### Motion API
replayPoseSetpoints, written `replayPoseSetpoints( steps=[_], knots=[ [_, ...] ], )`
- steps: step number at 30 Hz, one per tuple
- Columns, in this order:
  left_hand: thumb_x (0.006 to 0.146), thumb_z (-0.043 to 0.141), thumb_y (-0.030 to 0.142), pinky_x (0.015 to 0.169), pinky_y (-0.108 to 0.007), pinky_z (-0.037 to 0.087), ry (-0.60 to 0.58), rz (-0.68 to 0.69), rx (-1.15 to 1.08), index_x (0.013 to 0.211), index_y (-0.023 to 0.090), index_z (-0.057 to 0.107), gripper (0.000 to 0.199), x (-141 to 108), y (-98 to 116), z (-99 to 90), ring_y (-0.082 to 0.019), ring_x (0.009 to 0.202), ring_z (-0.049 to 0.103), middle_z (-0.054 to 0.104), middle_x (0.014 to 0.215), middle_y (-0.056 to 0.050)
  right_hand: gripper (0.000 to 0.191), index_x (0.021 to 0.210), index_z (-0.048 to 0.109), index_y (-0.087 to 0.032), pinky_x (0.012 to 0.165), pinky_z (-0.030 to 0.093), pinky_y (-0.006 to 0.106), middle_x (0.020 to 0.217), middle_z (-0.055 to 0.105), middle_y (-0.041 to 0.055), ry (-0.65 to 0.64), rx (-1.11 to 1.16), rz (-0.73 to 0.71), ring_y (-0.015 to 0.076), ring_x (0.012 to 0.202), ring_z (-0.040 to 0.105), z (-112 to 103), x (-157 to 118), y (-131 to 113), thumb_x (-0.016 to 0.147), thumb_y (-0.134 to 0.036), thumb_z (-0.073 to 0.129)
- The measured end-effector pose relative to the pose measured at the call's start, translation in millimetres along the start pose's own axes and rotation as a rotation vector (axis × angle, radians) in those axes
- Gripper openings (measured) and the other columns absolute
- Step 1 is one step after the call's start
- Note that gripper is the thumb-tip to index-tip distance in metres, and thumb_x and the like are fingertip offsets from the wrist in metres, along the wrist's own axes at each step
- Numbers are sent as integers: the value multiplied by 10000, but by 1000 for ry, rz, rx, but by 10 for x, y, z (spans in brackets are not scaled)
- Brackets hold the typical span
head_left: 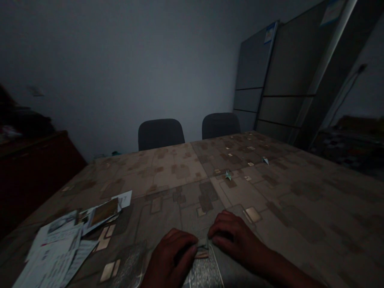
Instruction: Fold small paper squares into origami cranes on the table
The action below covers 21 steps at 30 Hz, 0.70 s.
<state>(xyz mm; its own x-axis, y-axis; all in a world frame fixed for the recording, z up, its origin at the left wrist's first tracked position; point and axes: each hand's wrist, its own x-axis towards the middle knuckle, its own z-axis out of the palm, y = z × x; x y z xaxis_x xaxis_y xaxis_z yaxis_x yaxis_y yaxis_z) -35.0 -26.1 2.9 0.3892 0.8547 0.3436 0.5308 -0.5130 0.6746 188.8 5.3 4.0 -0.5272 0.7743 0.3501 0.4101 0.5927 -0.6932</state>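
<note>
Near the front edge of the patterned table, my left hand (172,256) and my right hand (235,239) face each other with a small gap between them. A small, thin piece, perhaps folded paper (203,249), spans that gap, and the fingertips of both hands pinch its ends. Its exact shape is hard to make out in the dim light. Farther back on the table stands a small greenish folded paper piece (228,175). Another small folded piece (265,160) lies beyond it to the right.
Loose printed papers (57,244) and a brown card (105,212) lie at the left of the patterned table (177,172). Two dark chairs (161,133) stand at its far edge. Cabinet panels are at the back right, a reddish-brown cabinet at the left.
</note>
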Motion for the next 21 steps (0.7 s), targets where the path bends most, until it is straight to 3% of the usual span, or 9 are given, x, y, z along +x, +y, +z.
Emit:
replayPoseSetpoints(
  steps=[13,21],
  knots=[
    [873,577,223,715,-323,538,-15,99,130,945,221,634,92,-34,-30,6,-206,802,658,699,856,-45,178,941,675,-203,800,387,336,858,644,22,-67,-13,-42,193,872,559,33,-42,-41,774,-158,718],
    [872,582,213,709,-349,541,-43,106,196,925,203,617,64,-20,-1,-20,-216,809,651,700,865,-58,182,818,677,-198,774,395,322,803,645,5,-18,-60,63,175,825,569,-80,-28,-33,769,-26,647]
  ],
)
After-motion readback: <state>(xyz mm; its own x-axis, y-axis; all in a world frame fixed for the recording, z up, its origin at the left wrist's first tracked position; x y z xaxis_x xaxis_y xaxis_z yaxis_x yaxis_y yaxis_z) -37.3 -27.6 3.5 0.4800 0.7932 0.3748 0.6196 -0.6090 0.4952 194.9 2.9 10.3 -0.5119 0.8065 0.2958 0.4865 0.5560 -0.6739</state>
